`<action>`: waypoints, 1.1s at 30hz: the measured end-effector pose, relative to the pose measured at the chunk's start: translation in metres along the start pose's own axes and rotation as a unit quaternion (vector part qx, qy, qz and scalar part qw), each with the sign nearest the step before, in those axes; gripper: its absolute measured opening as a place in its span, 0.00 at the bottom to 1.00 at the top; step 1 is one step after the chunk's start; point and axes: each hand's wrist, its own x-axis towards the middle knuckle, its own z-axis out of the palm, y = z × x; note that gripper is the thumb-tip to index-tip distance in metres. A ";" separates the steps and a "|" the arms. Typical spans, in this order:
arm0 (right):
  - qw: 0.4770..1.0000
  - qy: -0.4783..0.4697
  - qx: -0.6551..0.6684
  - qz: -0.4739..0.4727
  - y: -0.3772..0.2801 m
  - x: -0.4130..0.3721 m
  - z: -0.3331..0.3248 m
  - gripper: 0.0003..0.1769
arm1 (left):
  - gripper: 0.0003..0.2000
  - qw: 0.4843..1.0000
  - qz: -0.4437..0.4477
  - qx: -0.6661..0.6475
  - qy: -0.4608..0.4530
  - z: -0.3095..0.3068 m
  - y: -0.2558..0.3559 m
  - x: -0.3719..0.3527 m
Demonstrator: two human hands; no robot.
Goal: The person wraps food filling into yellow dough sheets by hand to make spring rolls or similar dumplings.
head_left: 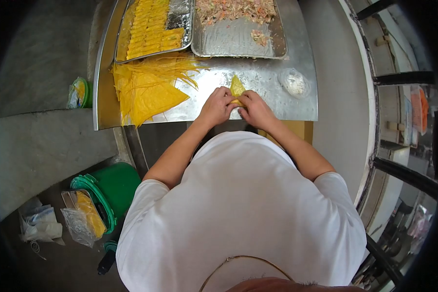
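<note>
Both of my hands meet on one yellow wrapper (pixel 237 89) lying on the steel table (pixel 277 104). My left hand (pixel 216 104) pinches its left side and my right hand (pixel 254 109) pinches its right side; the wrapper's pointed tip sticks up beyond my fingers. A stack of yellow triangular wrappers (pixel 146 92) lies to the left of my hands. Beyond it, a tray of folded yellow parcels (pixel 151 31) sits at the far left, and a tray of shredded filling (pixel 236 12) sits at the far right.
A small white lump (pixel 294 82) rests on the table right of my hands. On the floor at left stand a green lidded bucket (pixel 109 190), plastic bags with yellow wrappers (pixel 85 216) and a green container (pixel 80 93). Metal railings (pixel 404 175) run along the right.
</note>
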 end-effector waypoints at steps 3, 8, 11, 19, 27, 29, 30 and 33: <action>0.993 0.046 -0.080 -0.067 0.008 0.000 0.008 0.14 | 0.14 1.000 -0.011 0.001 -0.015 -0.004 -0.003 0.002; 0.997 0.014 -0.068 -0.038 0.012 0.006 0.007 0.10 | 0.11 0.998 0.062 0.002 0.009 -0.011 -0.009 0.004; 0.989 0.067 -0.085 -0.097 0.010 0.006 0.006 0.10 | 0.13 0.998 0.055 0.027 -0.004 -0.009 -0.014 0.010; 0.990 0.024 -0.111 -0.081 0.016 0.015 0.003 0.11 | 0.15 0.997 0.057 0.053 0.017 -0.004 -0.020 0.010; 0.991 0.035 -0.110 -0.062 0.025 0.021 0.008 0.16 | 0.15 0.996 0.059 0.065 0.030 -0.003 -0.018 0.010; 0.990 0.052 -0.108 -0.073 0.025 0.019 0.007 0.18 | 0.16 0.996 0.046 0.068 0.028 -0.001 -0.018 0.012; 0.990 0.057 -0.114 -0.067 0.026 0.019 0.005 0.18 | 0.16 0.996 0.053 0.062 0.026 0.000 -0.018 0.014; 0.990 0.030 -0.120 -0.064 0.024 0.019 -0.002 0.20 | 0.17 0.996 0.052 0.062 0.031 0.000 -0.016 0.014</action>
